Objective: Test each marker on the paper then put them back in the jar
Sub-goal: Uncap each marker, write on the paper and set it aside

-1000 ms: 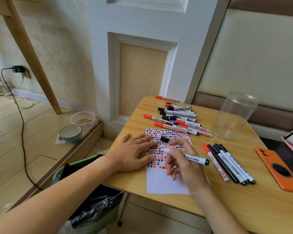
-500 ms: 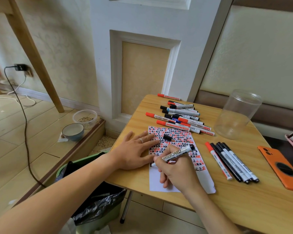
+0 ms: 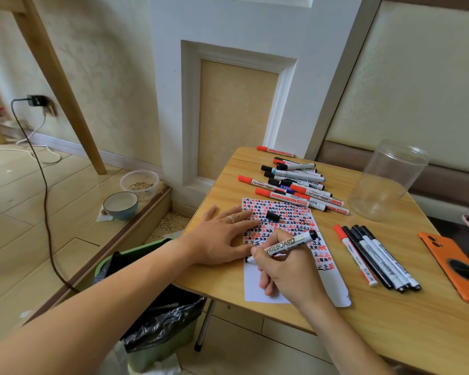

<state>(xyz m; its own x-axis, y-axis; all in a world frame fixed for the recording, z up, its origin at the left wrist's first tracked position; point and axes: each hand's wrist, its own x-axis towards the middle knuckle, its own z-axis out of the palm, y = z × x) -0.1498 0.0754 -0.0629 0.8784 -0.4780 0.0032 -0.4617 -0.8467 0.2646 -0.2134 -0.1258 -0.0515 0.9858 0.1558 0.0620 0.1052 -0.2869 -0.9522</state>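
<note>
While L hand flat on paper: R hand w/ marker.

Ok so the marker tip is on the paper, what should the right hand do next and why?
Probably draw a short test stroke: the right hand grips the uncapped marker tip-down on the paper, the left hand holds it flat, and the cap lies apart.

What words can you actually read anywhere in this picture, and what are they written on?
"HITEBOARD": on the marker held in the right hand; its first letter is hidden.
"WHITEBOARD MARKER": on a black marker lying right of the paper.
Rows of "正": red and black marks on the paper.
Print on the far marker pile: too blurred.
</note>
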